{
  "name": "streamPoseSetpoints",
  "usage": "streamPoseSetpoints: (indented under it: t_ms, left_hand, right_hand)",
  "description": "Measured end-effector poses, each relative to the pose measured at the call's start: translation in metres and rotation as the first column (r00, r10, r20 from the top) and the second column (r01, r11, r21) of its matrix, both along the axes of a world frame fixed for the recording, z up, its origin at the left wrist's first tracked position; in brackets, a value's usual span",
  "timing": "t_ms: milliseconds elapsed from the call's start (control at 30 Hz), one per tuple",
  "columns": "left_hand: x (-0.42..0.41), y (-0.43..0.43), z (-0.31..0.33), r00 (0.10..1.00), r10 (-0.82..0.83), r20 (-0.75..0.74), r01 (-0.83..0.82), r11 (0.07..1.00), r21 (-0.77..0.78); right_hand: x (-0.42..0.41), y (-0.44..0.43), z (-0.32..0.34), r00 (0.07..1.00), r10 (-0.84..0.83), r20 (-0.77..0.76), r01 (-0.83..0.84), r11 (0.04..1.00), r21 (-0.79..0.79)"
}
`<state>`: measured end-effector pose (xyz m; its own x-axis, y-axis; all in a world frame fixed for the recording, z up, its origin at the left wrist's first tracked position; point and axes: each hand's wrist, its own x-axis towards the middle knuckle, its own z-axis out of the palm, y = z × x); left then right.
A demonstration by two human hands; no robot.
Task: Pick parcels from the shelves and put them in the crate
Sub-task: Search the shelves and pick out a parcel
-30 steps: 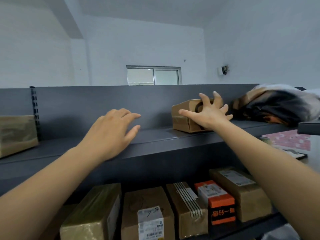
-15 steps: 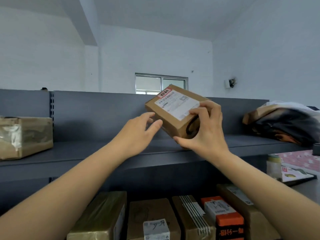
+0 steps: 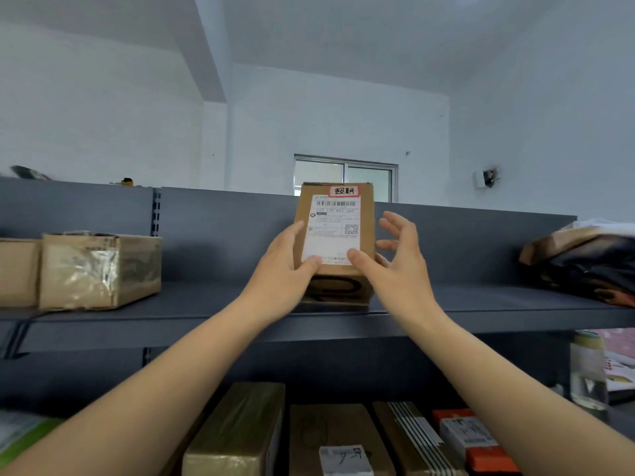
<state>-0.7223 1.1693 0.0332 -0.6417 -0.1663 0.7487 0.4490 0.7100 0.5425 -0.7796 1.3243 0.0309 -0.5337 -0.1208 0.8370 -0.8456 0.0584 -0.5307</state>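
While the parcel (image 3: 335, 235) is standing upright at the near edge of the upper shelf (image 3: 206, 304), the picking step is under way. The left hand (image 3: 281, 269) is gripping its lower left side, thumb on the front. The right hand (image 3: 395, 269) is pressing only a thumb there, fingers splayed wide beside the right edge — it likely needs a firmer hold before carrying to the crate, which is out of view. The white label (image 3: 335, 231) is showing a barcode and QR code; a red-edged sticker (image 3: 343, 191) is carrying handwritten Chinese characters — the fine print is unreadable.
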Motion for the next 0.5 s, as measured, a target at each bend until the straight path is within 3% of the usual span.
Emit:
streamPoseSetpoints:
  t_ms: [233, 300, 400, 500]
  left_hand:
    - [0.002, -0.014, -0.009, 0.999, 0.029, -0.019, -0.028, 0.999, 0.031]
    - [0.001, -0.015, -0.009, 0.999, 0.021, -0.026, -0.019, 0.999, 0.050]
    - [-0.003, -0.014, -0.010, 1.000, 0.021, 0.014, -0.023, 0.989, 0.148]
    - [-0.003, -0.012, -0.014, 0.998, -0.048, 0.035, 0.037, 0.967, 0.253]
  right_hand:
    - [-0.007, -0.021, -0.007, 0.999, 0.001, 0.049, -0.003, 0.999, 0.034]
    - [-0.011, -0.021, -0.005, 0.988, 0.037, 0.148, -0.032, 0.999, -0.033]
    - [-0.018, -0.013, -0.001, 0.892, 0.228, 0.391, -0.134, 0.958, -0.254]
    - [-0.015, -0.008, -0.009, 0.876, 0.212, 0.434, -0.149, 0.973, -0.175]
